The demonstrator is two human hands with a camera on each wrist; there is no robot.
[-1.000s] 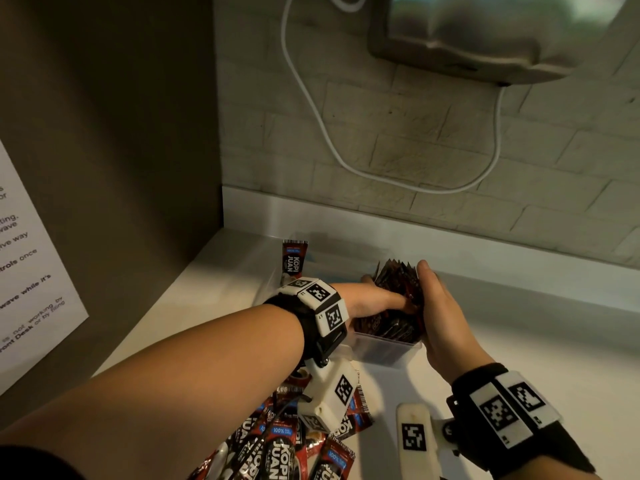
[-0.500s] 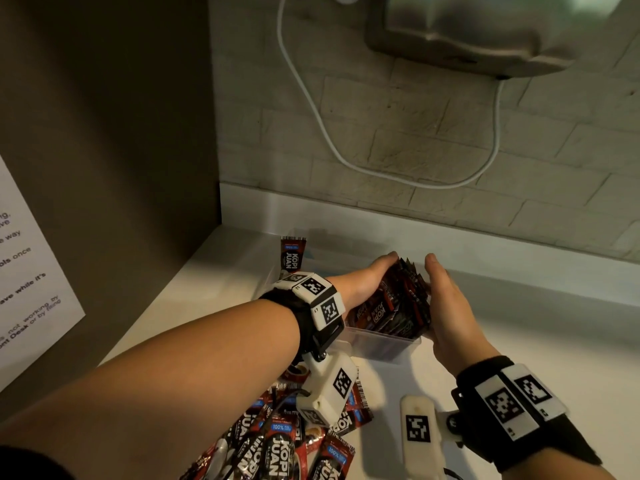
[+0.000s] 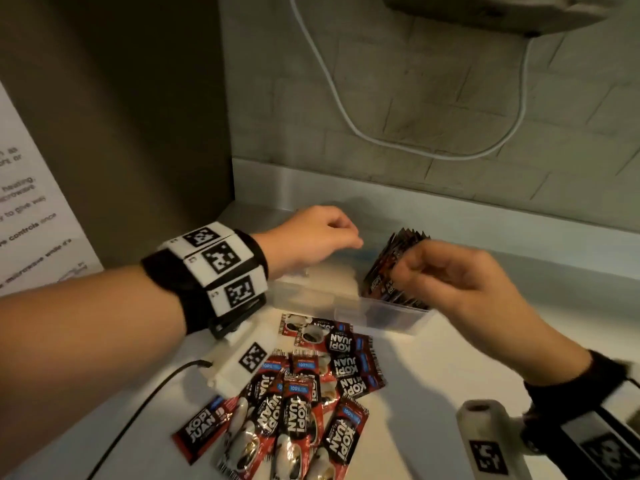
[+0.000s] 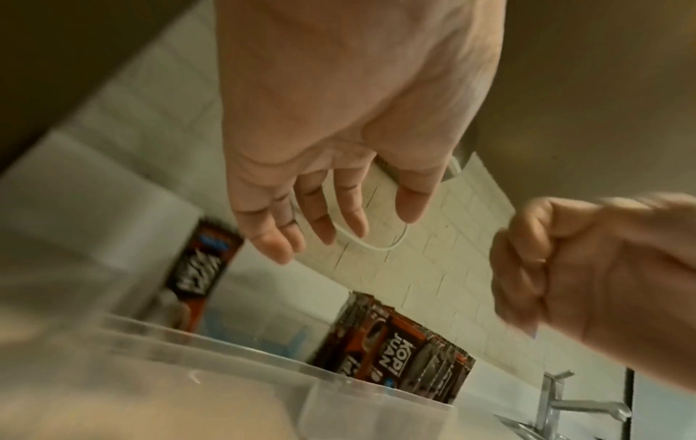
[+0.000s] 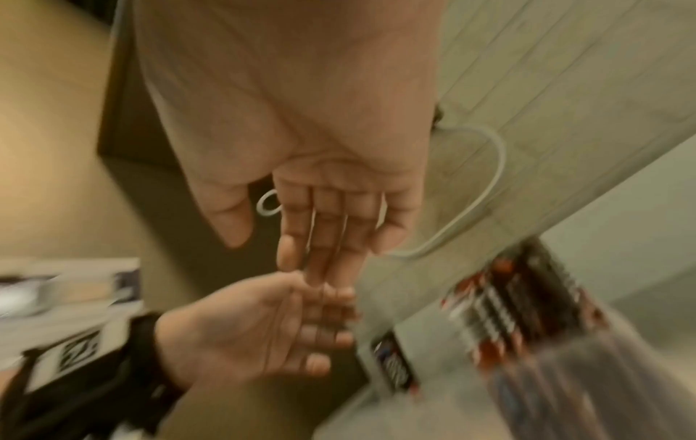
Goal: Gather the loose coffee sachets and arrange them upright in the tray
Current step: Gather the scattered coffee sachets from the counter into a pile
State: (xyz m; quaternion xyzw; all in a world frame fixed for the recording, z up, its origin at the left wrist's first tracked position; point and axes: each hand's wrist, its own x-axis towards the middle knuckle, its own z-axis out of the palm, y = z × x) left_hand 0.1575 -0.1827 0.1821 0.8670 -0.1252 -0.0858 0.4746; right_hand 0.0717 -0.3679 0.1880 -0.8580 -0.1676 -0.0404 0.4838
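A clear plastic tray [image 3: 311, 301] stands on the white counter. A bundle of red-and-black coffee sachets [image 3: 391, 258] stands upright at its right end, leaning a little. One single sachet [image 4: 203, 268] stands at the tray's left end, hidden in the head view by my left hand. My left hand [image 3: 346, 242] hovers over the tray's left half with relaxed fingers and holds nothing. My right hand [image 3: 405, 271] hangs just in front of the bundle, loosely curled and empty. Several loose sachets [image 3: 304, 403] lie in a pile on the counter in front of the tray.
A brown side panel with a paper notice [image 3: 31, 209] closes the left. The tiled back wall carries a white cable [image 3: 346, 112] under a mounted appliance [image 3: 485, 8]. A black cable [image 3: 138, 410] trails across the counter. A tap [image 4: 565, 407] stands to the right.
Both hands have let go of the sachet bundle and drawn back from it, the left one to the left. The bundle stays standing in the tray. The head view has tilted down.
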